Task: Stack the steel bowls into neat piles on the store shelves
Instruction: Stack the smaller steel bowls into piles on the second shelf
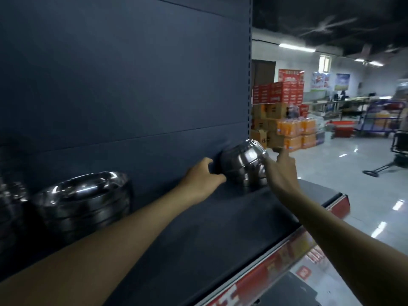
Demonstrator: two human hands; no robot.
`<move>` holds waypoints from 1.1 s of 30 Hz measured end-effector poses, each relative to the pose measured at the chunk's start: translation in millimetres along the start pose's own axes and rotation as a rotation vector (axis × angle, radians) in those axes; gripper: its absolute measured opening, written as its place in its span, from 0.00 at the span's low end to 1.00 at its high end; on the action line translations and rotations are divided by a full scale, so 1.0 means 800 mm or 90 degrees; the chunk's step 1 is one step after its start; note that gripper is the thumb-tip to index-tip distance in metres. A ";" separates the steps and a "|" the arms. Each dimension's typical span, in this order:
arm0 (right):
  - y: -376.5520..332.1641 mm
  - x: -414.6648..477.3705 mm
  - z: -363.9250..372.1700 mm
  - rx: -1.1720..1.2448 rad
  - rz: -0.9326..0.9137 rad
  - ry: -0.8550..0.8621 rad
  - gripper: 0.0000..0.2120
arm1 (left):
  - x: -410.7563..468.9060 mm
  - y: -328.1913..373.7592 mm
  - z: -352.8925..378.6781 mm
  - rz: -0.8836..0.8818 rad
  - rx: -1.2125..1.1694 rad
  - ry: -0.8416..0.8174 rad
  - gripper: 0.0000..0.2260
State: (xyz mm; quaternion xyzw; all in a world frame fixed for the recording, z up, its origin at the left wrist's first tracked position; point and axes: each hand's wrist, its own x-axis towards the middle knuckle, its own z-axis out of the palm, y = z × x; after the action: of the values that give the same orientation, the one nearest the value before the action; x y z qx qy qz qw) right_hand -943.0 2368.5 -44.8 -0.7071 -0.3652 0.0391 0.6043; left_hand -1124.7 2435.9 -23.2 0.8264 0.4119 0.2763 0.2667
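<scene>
A small pile of steel bowls [244,164] stands at the far right end of the dark blue shelf [198,228], its top bowl tilted toward the back panel. My left hand [204,175] grips the pile's left side with curled fingers. My right hand [281,171] presses on its right side, index finger raised. A wider pile of steel bowls [84,199] sits upright at the left of the shelf. At the frame's left edge a further pile [11,202] shows only in part, blurred.
The shelf's back panel [132,85] rises right behind the bowls. A red price strip [276,261] runs along the shelf's front edge. Past the shelf end lie a glossy floor, stacked drink cartons [284,120] and a blue trolley [379,120].
</scene>
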 end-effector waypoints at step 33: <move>-0.007 -0.064 -0.023 0.055 -0.032 -0.201 0.17 | -0.025 -0.019 0.008 0.028 -0.393 0.056 0.22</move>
State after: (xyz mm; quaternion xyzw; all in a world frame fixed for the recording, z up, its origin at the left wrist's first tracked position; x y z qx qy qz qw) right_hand -973.4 2324.4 -54.7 -0.6559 -0.4713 0.1501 0.5702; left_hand -1138.7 2426.1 -42.5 0.7023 0.3020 0.4296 0.4807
